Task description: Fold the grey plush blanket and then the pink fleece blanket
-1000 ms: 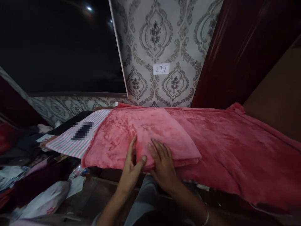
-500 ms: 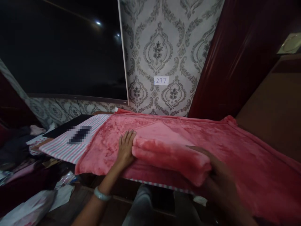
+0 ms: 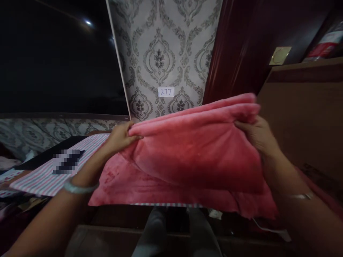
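Note:
A folded pink-red plush blanket (image 3: 193,150) is stretched between my two hands, its thick doubled edge raised and its front layer hanging down. At its left upper corner my left hand (image 3: 122,135) is closed, thumb on the near side and fingers mostly hidden behind. My right hand (image 3: 257,134) pinches the right upper corner, thumb in front. More pink plush cloth (image 3: 112,185) lies flat beneath the raised part; I cannot tell whether it is the same piece. A checked edge (image 3: 168,205) shows below it.
Left of the blanket lies a striped cloth (image 3: 91,144) with a blurred dark item on it. A large dark screen (image 3: 59,60) stands behind. On the patterned wall is a "277" label (image 3: 166,92). A brown panel (image 3: 302,117) rises at the right.
Both hands have risen and now grip the blanket's upper corners, lifting the folded part. Before, my left hand lay flat beside the roll. The cloth spread at the right is mostly gone from view.

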Tool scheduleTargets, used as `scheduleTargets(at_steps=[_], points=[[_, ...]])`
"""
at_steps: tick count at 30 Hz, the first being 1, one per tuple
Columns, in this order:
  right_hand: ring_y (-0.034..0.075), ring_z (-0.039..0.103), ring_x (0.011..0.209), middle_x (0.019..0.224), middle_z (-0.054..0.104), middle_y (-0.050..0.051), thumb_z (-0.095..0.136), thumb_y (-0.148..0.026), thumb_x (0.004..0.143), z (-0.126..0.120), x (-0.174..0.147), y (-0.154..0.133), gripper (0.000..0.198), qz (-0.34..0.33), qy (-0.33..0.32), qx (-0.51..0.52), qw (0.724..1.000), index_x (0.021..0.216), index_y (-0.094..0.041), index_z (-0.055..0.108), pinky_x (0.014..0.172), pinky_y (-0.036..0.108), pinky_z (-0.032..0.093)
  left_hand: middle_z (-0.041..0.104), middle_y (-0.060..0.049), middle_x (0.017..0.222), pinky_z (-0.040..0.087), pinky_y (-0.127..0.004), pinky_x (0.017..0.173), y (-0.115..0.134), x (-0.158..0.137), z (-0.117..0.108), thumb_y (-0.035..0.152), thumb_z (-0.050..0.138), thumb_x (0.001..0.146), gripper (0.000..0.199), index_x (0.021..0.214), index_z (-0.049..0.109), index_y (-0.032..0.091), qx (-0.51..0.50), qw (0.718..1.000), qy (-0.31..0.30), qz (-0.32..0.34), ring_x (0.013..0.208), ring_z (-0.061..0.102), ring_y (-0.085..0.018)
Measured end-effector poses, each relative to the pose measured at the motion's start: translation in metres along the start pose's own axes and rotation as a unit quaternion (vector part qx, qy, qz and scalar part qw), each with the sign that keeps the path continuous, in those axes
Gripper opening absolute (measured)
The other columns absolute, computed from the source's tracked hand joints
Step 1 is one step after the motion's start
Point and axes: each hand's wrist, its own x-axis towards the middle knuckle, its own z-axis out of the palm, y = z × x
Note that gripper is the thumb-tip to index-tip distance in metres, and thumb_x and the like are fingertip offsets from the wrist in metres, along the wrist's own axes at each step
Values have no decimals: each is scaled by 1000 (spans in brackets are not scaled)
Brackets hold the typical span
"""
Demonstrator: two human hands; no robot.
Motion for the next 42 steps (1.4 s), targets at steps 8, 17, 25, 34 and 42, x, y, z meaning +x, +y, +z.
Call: scheduleTargets(at_steps=[8,17,25,34,42], points=[[17,64,79,85,70,2,72,-41,79,21,38,4,25,-38,52,-12,998,88,-19,65,77,37,56,64,-11,100,46,-47,85,3,48,-35,34,53,81,26,101,64,23,204,968,111,94,101,60,-31],[31,64,112,115,70,12,66,-41,68,-2,-145,114,25,98,-148,-160,971,81,-22,76,99,46,51,70,-11,97,51,-37,80,-88,-149,87,7,43,82,30,98,65,19,210,942,-94,244,91,63,-24],[25,68,107,108,76,9,49,-36,80,-18,-159,121,36,152,-121,-190,963,94,-22,79,104,45,49,70,-8,100,51,-37,84,-88,-161,66,37,49,93,24,100,66,21,120,981,-59,139,95,65,-24],[33,26,151,164,32,8,50,-49,97,85,-126,63,63,-19,-262,-405,876,155,-25,42,121,57,23,33,-14,163,24,-59,121,-12,-71,129,56,43,96,67,153,42,20,173,972,-111,113,152,26,-35],[32,4,156,169,16,1,44,-53,101,120,-165,101,63,15,-328,-456,827,159,-33,31,123,60,3,20,-11,168,18,-72,117,-42,-84,181,58,42,96,71,158,33,26,241,952,-189,-4,154,12,-40]])
